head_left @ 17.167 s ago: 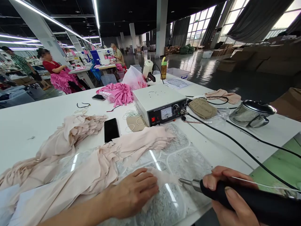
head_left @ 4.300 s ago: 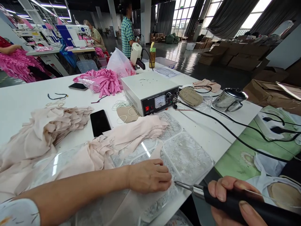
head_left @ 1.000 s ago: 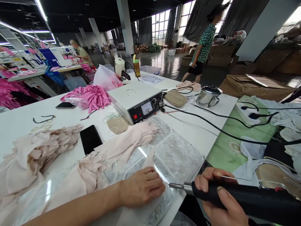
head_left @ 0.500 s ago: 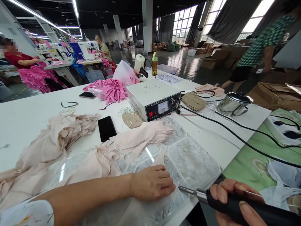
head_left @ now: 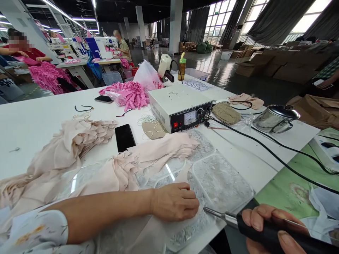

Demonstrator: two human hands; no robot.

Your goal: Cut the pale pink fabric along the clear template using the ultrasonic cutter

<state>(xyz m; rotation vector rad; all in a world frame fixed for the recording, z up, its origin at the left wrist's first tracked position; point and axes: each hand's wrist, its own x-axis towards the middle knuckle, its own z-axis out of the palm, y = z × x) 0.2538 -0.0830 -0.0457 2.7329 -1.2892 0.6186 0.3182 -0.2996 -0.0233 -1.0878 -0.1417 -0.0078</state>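
Observation:
My left hand (head_left: 176, 202) lies palm down with fingers curled on a thin pale fabric piece (head_left: 182, 175), pressing it onto the scratched clear plastic sheet (head_left: 222, 180). My right hand (head_left: 267, 225) is closed round the black handle of a cutting tool (head_left: 280, 234). The tool's metal tip (head_left: 212, 211) points left and sits just right of my left fingertips. A black cable (head_left: 265, 150) runs from the tool side to the white control box (head_left: 180, 107).
Piles of pale pink fabric pieces (head_left: 79, 141) lie to the left, with a black phone (head_left: 124, 137) between them. A steel lidded pot (head_left: 275, 118), pink trim bundle (head_left: 129, 95) and bottle (head_left: 182, 68) stand further back. Other people work at sewing tables (head_left: 76, 65) at far left.
The view has swung slightly; the person in the checked shirt has moved off to the right edge. My left hand stays on the fabric and the tool tip stays close beside it.

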